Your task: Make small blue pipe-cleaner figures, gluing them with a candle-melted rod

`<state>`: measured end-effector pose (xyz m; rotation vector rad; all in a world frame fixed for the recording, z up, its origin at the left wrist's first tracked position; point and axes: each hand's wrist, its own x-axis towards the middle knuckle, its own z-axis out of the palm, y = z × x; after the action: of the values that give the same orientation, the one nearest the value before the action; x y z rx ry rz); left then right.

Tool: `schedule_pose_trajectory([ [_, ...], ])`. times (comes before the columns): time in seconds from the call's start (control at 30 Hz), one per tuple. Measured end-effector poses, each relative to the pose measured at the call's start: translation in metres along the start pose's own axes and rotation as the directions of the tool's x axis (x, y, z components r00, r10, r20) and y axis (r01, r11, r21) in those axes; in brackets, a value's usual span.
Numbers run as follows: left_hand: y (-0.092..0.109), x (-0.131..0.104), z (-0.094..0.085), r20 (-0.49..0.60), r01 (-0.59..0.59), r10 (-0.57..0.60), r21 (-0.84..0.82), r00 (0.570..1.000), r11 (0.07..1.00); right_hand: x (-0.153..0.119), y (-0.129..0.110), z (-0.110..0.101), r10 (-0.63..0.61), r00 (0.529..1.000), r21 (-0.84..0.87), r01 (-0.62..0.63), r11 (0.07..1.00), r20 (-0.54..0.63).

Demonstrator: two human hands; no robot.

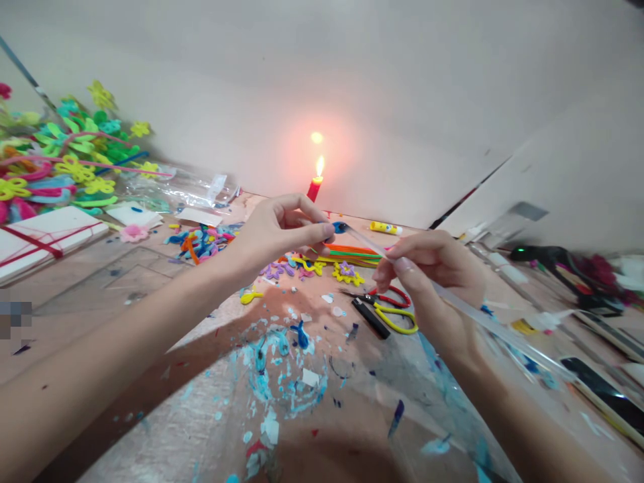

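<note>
A small blue piece is pinched between the thumb and fingers of my left hand, in front of a lit red candle. My right hand pinches a long translucent strip; its thin end reaches the blue piece, and the rest trails down to the right over my forearm. Below my hands lie scissors with red and yellow handles and a black stick-like object. Another blue piece rests on the paint-spattered surface.
Colourful fuzzy flowers are heaped at the far left, beside a white box with red string. Small fuzzy pieces and a yellow tube lie farther back. A phone is at the right.
</note>
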<state>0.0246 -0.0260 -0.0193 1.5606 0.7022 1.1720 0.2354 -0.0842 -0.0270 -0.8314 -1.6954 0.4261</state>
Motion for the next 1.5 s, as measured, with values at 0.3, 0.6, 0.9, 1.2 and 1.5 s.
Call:
schedule_pose_trajectory([
  [0.3,0.002,0.0,0.0,0.003,0.015,-0.015,-0.013,1.0,1.0,0.0,0.003,-0.003,-0.048,0.999,-0.089,0.049,0.995,0.016],
  [0.6,-0.002,0.0,-0.002,0.008,0.021,-0.021,-0.02,1.0,1.0,-0.005,0.007,-0.008,-0.069,0.995,-0.221,0.084,0.972,0.075],
  [0.9,-0.006,0.001,-0.002,-0.004,0.022,-0.022,0.015,1.0,1.0,-0.004,0.007,-0.01,-0.152,0.983,-0.336,0.178,0.925,0.103],
  [1.2,-0.006,0.002,-0.003,0.019,0.028,-0.028,-0.005,0.999,1.0,-0.003,0.004,-0.012,-0.181,0.971,-0.455,0.235,0.859,0.158],
  [1.5,-0.008,0.001,-0.004,0.012,0.032,-0.032,0.042,0.999,0.999,-0.003,0.002,-0.013,-0.233,0.947,-0.505,0.316,0.803,0.221],
])
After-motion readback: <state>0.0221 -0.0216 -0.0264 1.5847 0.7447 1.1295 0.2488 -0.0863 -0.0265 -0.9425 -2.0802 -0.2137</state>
